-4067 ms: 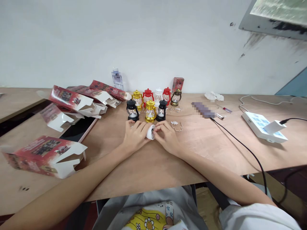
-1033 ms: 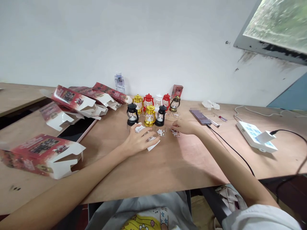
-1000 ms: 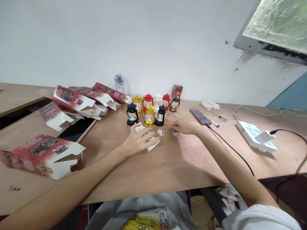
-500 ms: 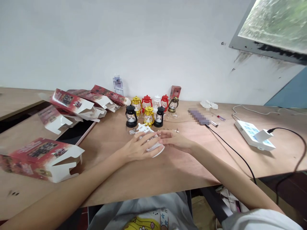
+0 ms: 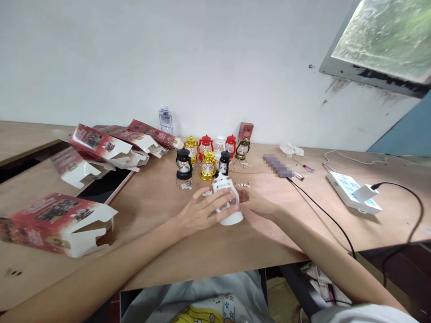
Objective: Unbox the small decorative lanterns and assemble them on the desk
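A white toy lantern (image 5: 232, 219) is held between my two hands just above the table's near part, nearly upright with a slight tilt. My left hand (image 5: 202, 211) wraps its fingers across the lantern's front and left side. On the other side, my right hand (image 5: 254, 202) grips it, its fingertips partly hidden behind the lantern. Just beyond stand a black lantern (image 5: 183, 165), a gold lantern (image 5: 208, 166) and a second black lantern (image 5: 225, 160). Small metal and white pieces (image 5: 186, 185) lie in front of them.
Behind are more lanterns, including a red lantern (image 5: 206, 144) and a bronze lantern (image 5: 242, 149). Opened red boxes (image 5: 60, 215) cover the left side. A water bottle (image 5: 165, 120) stands by the wall. On the right lie a screwdriver (image 5: 307, 168) and a power strip (image 5: 353, 193) with a black cable.
The white lantern has swung from lying tilted to nearly upright and shifted slightly right. Both hands have moved a little right with it, still holding on.
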A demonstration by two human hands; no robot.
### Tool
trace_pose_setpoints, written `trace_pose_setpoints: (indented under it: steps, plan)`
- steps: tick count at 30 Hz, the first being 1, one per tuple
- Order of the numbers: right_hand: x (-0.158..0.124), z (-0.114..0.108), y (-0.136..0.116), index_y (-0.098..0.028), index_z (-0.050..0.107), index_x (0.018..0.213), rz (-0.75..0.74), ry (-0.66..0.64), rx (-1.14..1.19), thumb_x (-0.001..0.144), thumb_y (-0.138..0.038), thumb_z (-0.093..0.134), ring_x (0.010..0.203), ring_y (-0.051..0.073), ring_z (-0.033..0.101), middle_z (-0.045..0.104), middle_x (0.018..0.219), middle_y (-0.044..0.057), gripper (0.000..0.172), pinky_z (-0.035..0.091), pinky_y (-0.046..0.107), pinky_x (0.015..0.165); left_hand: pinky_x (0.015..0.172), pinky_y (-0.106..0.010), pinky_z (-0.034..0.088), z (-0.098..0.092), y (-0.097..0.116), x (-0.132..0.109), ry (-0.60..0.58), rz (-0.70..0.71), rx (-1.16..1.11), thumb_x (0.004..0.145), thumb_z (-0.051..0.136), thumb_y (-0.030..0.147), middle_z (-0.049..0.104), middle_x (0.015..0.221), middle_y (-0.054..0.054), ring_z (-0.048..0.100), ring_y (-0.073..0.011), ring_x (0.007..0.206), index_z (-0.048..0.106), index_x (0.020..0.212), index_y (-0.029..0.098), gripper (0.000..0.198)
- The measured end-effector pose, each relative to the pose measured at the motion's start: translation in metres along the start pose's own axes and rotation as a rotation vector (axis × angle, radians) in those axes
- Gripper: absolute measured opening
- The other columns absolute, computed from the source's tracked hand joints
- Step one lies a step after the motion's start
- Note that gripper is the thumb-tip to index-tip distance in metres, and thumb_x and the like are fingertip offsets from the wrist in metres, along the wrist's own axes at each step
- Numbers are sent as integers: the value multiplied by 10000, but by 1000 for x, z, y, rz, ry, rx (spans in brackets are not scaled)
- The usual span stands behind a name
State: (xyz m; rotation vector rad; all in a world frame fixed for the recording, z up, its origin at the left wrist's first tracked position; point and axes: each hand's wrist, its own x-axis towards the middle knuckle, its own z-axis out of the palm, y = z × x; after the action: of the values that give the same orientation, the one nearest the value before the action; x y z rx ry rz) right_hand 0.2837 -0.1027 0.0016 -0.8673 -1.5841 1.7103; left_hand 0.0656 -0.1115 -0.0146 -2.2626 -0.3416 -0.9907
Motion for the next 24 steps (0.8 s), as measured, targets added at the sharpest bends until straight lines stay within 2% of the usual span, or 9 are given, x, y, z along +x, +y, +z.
trace_pose_setpoints:
  steps: [2,5,8,10,12,17,21,24]
  plan:
    - [0,-20,-3,-189,588,1018,-67,98,-6,570,-266,794,892,183,623,662,981,43,498,480,330,833,1041,-392,263,3,-2,-4,-8,-101,-36,859,512,114,581,1233,-71,405,-188,1284,394,1245,233,421]
    - [8,-55,-9,-204,584,1008,-198,354,-94,598,-317,783,939,197,619,665,1011,49,469,475,360,872,1010,-396,292,6,-6,-6,-103,-221,-112,859,483,127,552,1255,-110,424,-210,1258,358,1274,190,438]
    - [22,-87,-12,-202,561,941,-301,599,-220,573,-313,800,923,202,624,669,971,47,452,477,389,886,943,-374,335,9,-10,-7,-360,-269,-273,875,432,154,574,1198,-98,516,-214,1123,460,1170,169,297]
    - [32,-101,-9,-204,537,929,-316,680,-266,540,-297,814,889,200,630,666,954,44,486,486,406,876,885,-342,361,10,-11,-8,-529,-281,-398,892,406,169,595,1126,-68,548,-194,1034,513,1077,180,214]
    - [42,-107,-3,-205,523,938,-294,685,-302,517,-275,819,877,199,631,658,967,45,519,492,418,870,865,-327,360,11,-12,-9,-615,-307,-468,905,389,176,592,1100,-52,545,-183,1017,525,1046,189,196]
    - [53,-105,15,-210,505,1022,-223,579,-323,538,-279,799,935,216,628,650,1031,60,570,471,449,920,884,-334,338,11,-12,-12,-630,-316,-477,913,385,184,569,1127,-62,521,-190,1044,505,1073,182,199]
    - [35,-106,18,-236,443,1216,-181,492,-356,652,-374,727,1140,238,551,574,1248,87,647,385,468,1032,885,-330,333,10,-11,-11,-639,-320,-485,909,394,176,567,1123,-54,519,-187,1040,505,1068,187,194]
    - [9,-109,21,-255,446,1275,-91,440,-612,672,-454,714,1297,280,398,468,1377,89,689,267,492,1109,887,-332,331,10,-11,-10,-636,-330,-486,909,390,174,569,1112,-52,520,-186,1033,512,1062,184,196]
